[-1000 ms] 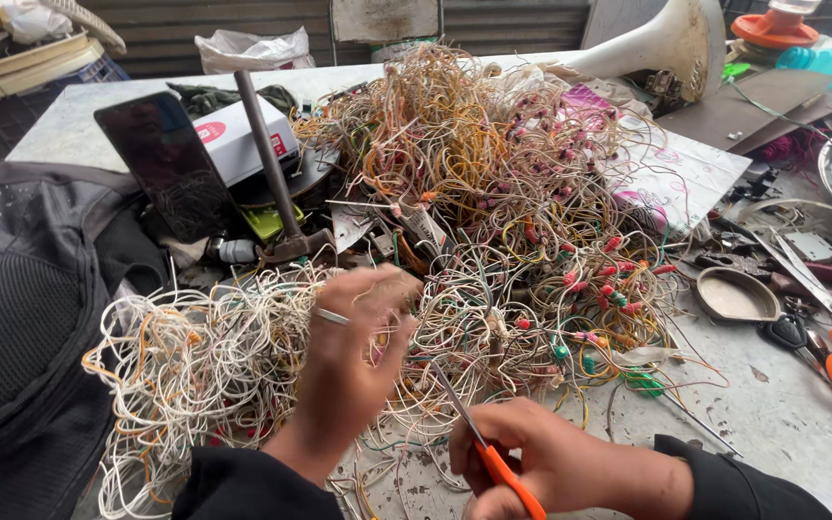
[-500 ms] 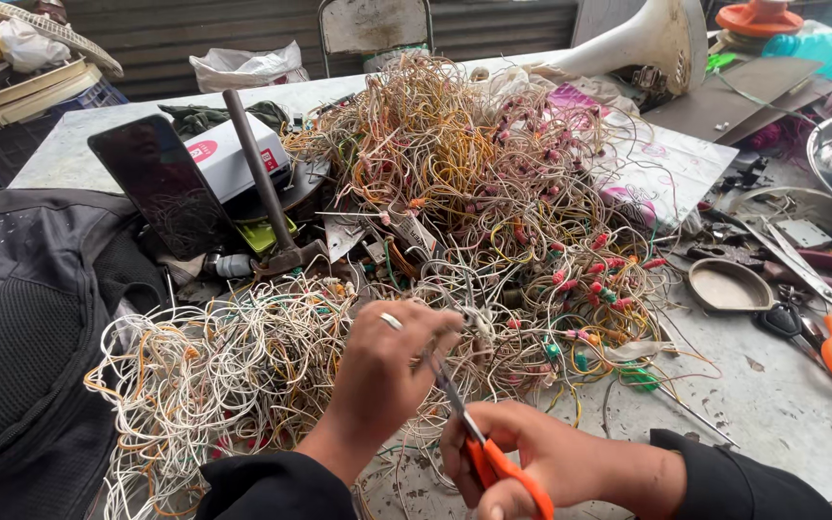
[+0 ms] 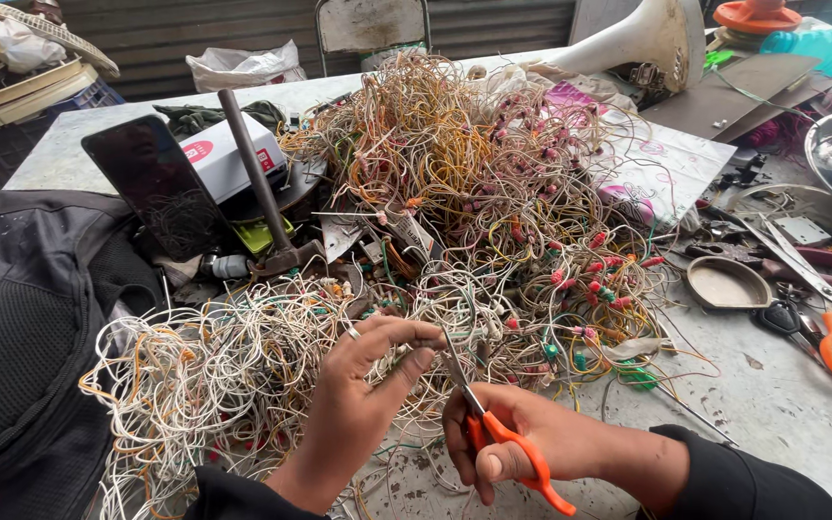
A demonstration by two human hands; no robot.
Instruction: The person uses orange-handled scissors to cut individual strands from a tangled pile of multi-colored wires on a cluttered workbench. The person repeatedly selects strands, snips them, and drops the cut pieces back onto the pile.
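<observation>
Cluttered grey table (image 3: pixel 782 404), tangled wires (image 3: pixel 493 193)

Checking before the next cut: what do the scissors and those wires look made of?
Scissors in the right hand: grey blades look like bare metal, glossy orange handles like plastic. Wires pinched by the left hand: thin, matte white and yellow sheathing, probably plastic insulation; core not visible.

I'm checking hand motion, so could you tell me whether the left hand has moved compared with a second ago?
Yes. The left hand has dropped lower, farther from the hammer and nearer the scissors.
</observation>
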